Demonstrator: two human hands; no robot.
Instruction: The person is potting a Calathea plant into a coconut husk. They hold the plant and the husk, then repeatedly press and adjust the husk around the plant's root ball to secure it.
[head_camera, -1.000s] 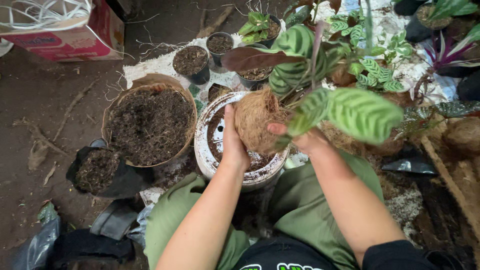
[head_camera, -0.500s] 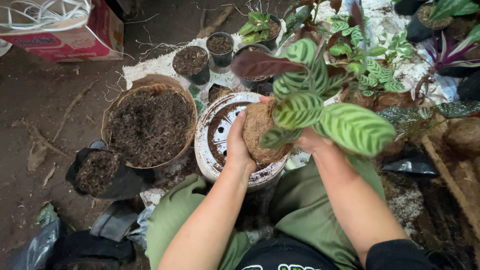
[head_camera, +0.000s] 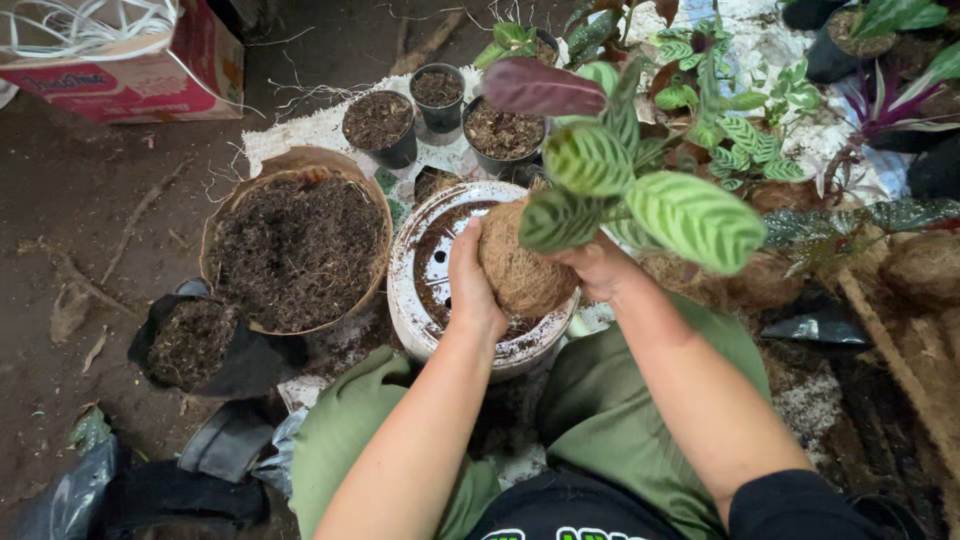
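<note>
Here, root ball (head_camera: 520, 270) between both hands (head_camera: 535, 275), over soil-smeared white pot (head_camera: 410, 315).

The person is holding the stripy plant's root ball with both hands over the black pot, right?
Not quite. Both hands, left and right, hold the root ball, but over a white pot, not a black one. The head view shows it.

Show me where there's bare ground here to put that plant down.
Bare dirt floor lies open left of the soil basket, below the cardboard box. Elsewhere it is crowded: small black pots behind the white pot, leafy plants to the right, bags at lower left.
</note>
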